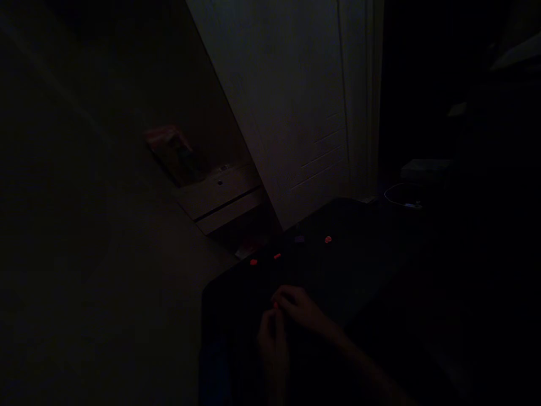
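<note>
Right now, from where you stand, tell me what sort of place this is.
Probably a room in a home, very dimly lit, though which room I can't tell. What points to it: a pale panel that looks like a door, a drawer unit beside it, and a dark tabletop in front.

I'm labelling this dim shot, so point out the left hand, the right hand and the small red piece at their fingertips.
left hand [271,339]: head view, back of the hand.
right hand [301,307]: head view, back of the hand.
small red piece [276,305]: head view, its visible middle.
</note>
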Available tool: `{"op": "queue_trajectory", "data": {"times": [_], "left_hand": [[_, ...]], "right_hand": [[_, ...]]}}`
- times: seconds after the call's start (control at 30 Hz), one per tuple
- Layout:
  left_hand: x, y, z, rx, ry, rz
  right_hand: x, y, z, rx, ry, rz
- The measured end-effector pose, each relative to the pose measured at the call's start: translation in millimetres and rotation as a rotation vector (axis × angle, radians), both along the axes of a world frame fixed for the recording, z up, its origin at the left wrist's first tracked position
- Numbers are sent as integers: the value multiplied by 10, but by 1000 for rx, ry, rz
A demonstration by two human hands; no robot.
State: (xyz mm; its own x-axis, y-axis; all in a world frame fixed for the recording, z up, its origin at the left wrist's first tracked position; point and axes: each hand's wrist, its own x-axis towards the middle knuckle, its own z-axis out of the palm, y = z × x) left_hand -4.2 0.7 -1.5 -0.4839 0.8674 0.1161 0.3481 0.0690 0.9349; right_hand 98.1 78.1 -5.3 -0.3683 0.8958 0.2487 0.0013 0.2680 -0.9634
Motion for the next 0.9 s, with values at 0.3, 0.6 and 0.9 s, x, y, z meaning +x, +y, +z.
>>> {"op": "queue_trajectory", "data": {"times": [0.3,0.6,0.9], "left_hand": [[-21,9,-20,18,6,-6],[-23,6,-28,-13,33,-14],[-2,7,21,-5,1,-5]], "right_hand": [[-11,11,-23,-6,10,3],[8,-12,23,-7,3,-1],[-7,-6,18,-8,-10,-5]]}}
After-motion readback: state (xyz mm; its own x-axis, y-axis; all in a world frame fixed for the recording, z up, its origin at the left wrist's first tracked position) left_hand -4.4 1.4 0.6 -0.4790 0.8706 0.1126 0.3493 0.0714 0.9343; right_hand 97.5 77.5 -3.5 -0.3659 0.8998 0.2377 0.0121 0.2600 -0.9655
